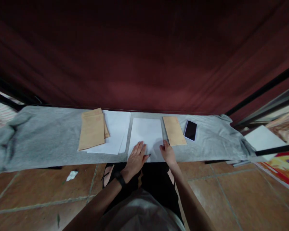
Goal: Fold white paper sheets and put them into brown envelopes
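A white sheet of paper [147,130] lies on the grey cloth in front of me. Flat on its lower left part rests my left hand [137,156], fingers stretched forward and thumb out to the side. My right hand [168,152] is at the sheet's right edge, with its fingers curled and the edge pinched by thumb and fingers. Just beyond that hand lies a single brown envelope [175,131]. To the left, several brown envelopes [91,131] overlap more white sheets [117,128].
Grey cloth [50,138] covers the long narrow surface. A dark-screened phone [190,130] lies right of the single envelope. Dark red fabric [144,64] hangs behind. On the tiled floor are a crumpled white scrap [72,175] and, far right, a red and yellow printed package [285,166].
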Tool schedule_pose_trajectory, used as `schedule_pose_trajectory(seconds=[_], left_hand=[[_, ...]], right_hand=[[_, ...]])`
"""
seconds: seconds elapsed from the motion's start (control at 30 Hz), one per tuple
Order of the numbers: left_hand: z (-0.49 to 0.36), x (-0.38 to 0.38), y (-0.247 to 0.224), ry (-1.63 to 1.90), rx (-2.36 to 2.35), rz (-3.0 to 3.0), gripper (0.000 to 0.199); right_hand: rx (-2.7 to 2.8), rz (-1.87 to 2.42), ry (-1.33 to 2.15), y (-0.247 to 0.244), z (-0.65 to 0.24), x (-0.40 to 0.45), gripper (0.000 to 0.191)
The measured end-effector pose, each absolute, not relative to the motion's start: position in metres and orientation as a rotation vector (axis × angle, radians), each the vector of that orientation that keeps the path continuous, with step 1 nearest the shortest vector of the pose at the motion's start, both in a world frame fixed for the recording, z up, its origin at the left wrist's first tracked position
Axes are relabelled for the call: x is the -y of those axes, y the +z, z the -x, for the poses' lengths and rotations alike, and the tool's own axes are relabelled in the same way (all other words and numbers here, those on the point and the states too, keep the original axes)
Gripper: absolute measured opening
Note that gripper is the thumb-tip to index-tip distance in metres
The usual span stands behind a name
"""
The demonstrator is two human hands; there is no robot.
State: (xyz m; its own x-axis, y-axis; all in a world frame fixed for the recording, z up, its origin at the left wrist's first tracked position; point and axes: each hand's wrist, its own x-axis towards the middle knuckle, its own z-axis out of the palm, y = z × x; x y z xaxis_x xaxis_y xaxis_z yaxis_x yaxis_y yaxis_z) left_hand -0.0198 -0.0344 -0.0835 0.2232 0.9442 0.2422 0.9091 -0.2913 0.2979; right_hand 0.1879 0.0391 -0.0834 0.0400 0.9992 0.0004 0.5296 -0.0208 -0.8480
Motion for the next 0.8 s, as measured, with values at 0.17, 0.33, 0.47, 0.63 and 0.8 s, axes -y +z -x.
schedule_pose_trajectory(seconds=[0.17,0.33,0.47,0.63,0.8], left_hand=[[0.016,0.018,-0.093,0.617,-1.820,-2.362,0.055],[0.011,-0.041,-0.095,0.544,-1.820,-2.366,0.062],[0.020,-0.075,-0.099,0.511,-1.894,-2.316,0.062],[0.039,-0.082,-0.102,0.501,-2.124,-2.178,0.060],[0.047,-0.093,-0.097,0.525,-2.273,-2.068,0.060]], right_hand=[[1.902,1.488,0.515,-0.066,-0.158,-0.033,0.047],[2.002,1.318,0.678,-0.070,-0.102,-0.066,0.052],[2.139,1.354,0.584,-0.082,-0.087,-0.092,0.052],[2.186,1.498,0.343,-0.098,-0.108,-0.113,0.053],[1.986,1.636,0.290,-0.106,-0.120,-0.129,0.059]])
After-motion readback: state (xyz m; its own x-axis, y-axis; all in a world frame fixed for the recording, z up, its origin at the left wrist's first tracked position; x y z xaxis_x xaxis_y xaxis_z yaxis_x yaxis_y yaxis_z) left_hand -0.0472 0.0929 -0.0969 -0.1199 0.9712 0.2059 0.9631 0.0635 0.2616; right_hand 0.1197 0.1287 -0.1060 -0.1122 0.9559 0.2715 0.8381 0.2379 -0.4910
